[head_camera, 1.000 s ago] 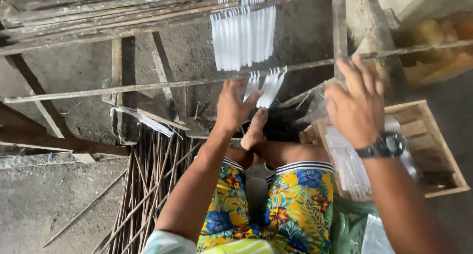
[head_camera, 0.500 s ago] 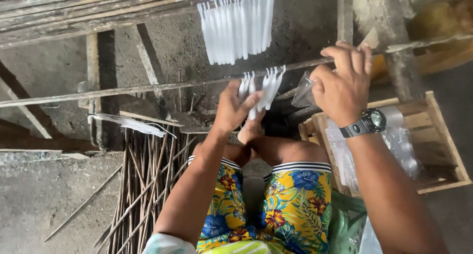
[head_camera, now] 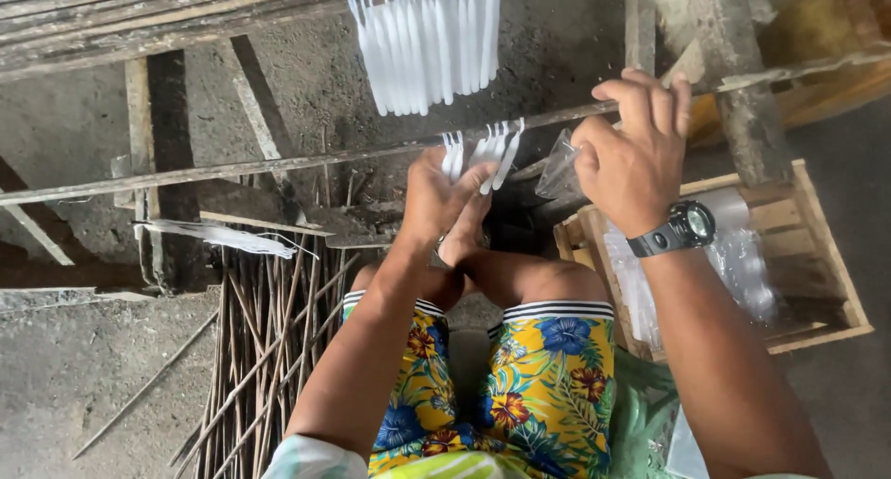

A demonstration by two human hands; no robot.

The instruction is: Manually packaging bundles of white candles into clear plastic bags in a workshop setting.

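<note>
My left hand (head_camera: 436,200) is raised in front of my knees and grips a few thin white candles (head_camera: 492,149) that hang from a long horizontal stick (head_camera: 278,161). My right hand (head_camera: 636,154), with a black wristwatch (head_camera: 682,228), is up at the same stick farther right and pinches a small clear plastic bag (head_camera: 560,166). A fuller row of longer white candles (head_camera: 429,38) hangs from a wooden rail higher up. I sit with legs in yellow flowered shorts (head_camera: 515,386).
A wooden crate (head_camera: 817,256) lined with clear plastic stands at my right. A bundle of thin sticks (head_camera: 269,340) lies on the concrete floor at my left. Rough wooden beams (head_camera: 139,15) cross the top. A green bag (head_camera: 640,423) lies by my right thigh.
My right hand has moved left and lower, up to the stick, and now pinches the clear bag. My left hand stays at the small candles.
</note>
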